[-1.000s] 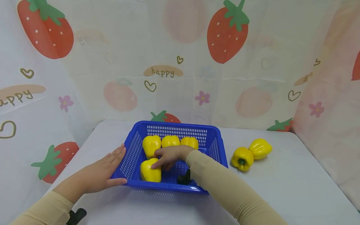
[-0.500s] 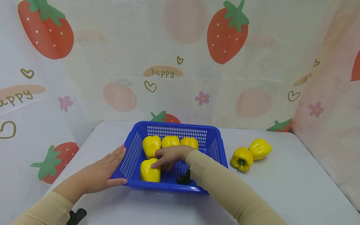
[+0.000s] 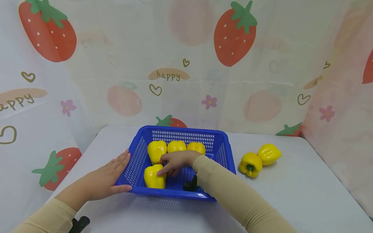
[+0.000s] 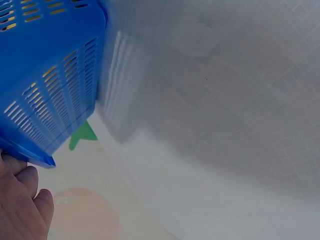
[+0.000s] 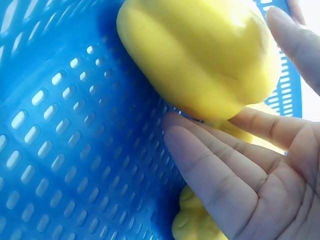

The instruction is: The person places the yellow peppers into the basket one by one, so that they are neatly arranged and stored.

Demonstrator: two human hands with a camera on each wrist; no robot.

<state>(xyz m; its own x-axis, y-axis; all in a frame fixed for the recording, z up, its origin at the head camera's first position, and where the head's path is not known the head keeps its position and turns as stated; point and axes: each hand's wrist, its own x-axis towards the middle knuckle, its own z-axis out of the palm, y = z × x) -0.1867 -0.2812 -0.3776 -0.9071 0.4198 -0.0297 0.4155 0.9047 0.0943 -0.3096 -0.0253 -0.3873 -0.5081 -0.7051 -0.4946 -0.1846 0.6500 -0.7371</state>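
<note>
- While the left hand point(image 3: 100, 178) is resting against the left side of the blue basket point(image 3: 175, 193), its fingers are lying straight and its thumb is touching the front corner.
- Front pepper point(image 3: 153, 177), yellow: sitting inside the basket, near left front corner.
- Three yellow peppers point(image 3: 176, 146): standing side by side toward the back wall.
- Right hand point(image 3: 176, 160): reaching into basket, thumb touching the front pepper, fingers extending nearly straight beside it.
- Two loose peppers point(image 3: 250, 164): touching each other, lying on the white table point(image 3: 303, 191).
</note>
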